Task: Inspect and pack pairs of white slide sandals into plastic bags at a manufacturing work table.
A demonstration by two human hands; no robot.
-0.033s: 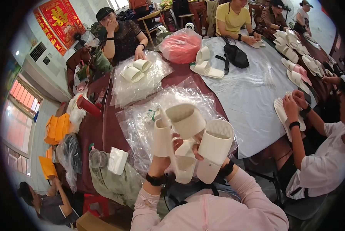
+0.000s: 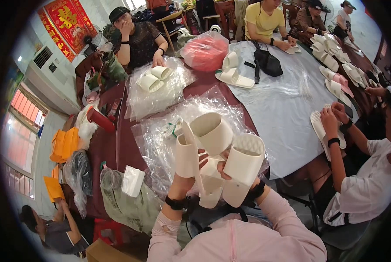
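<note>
"Cream slippers (image 2: pixel 244 170) were up in the air! Who had them?"

"A person in a pink jacket (image 2: pixel 219 242). The left hand (image 2: pixel 182 184) was bent around the slippers on the left side, and its fingers poked out between them."

"And the right hand (image 2: pixel 224 170)?"

"It was curled tight on the slippers on the right side. The slippers hid parts of the 2 hands, so I couldn't tell where every finger was."

"How many slippers were there?"

"I couldn't tell, because they overlapped. I saw at least 3 straps."

"What was past the hands?"

"A shiny pile of clear bags (image 2: pixel 148 142), on a dark red cloth (image 2: pixel 195 88). To the left were a white packet (image 2: pixel 133 181) and a green cloth (image 2: pixel 123 209). Farther off stood a red cup (image 2: pixel 100 120), near some orange packets (image 2: pixel 64 146)."

"And far across?"

"2 cream slides (image 2: pixel 150 83) lay on another plastic heap (image 2: pixel 138 105). A person in a black cap (image 2: pixel 141 48) had a hand right by them. Next to that was a red bundle (image 2: pixel 205 51) in clear plastic."

"What about the right?"

"A black bag (image 2: pixel 267 61) lay on a grey sheet (image 2: pixel 287 118). A person in a white top (image 2: pixel 365 192) held a white slipper (image 2: pixel 319 126)."
</note>
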